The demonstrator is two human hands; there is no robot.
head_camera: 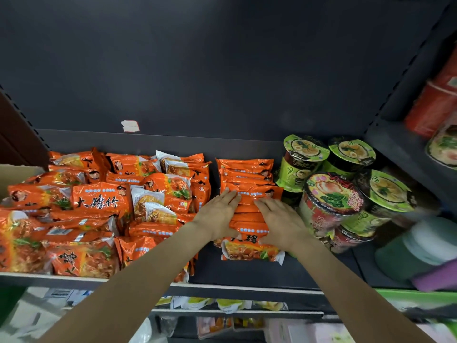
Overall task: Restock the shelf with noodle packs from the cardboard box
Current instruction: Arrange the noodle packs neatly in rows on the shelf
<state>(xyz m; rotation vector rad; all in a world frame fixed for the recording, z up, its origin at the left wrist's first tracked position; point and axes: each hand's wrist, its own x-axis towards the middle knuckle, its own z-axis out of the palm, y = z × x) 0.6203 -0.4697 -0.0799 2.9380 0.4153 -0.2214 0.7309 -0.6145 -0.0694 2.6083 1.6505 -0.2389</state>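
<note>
Pressing down from both sides, the two hands lay flat on a row of orange noodle packs (248, 194) that ran from the front of the dark shelf (247, 273) toward its back panel. The left hand (217, 214) rested on the row's left flank, fingers stretched out and together, palm against the wrappers; the right hand (279, 219) mirrored it on the right flank, fingers likewise extended. Neither hand was curled around a pack (both were open, simply bearing on the stack). The frontmost pack of that row (252, 251) lay with its picture side up, its white sealed edge pointing toward the shelf lip.

Left of the row, across a narrow strip of bare shelf, sat a big loose heap of the same orange packs (99, 206), piled at all angles and reaching to the shelf's front edge. Beyond the heap, at the far left, a pale tan edge of what looked like a cardboard box (14, 174) showed, though too little of it was visible to be sure.

Right of the row, just beside the right hand, stood stacked noodle cups: green-lidded ones (305, 149) toward the back and a red-and-yellow-lidded one (331, 191) nearer the front, tilted. A small white label (130, 126) was stuck on the back panel, above and behind the heap. Below the shelf lip, blurred packets (222, 303) lay on a lower level.
</note>
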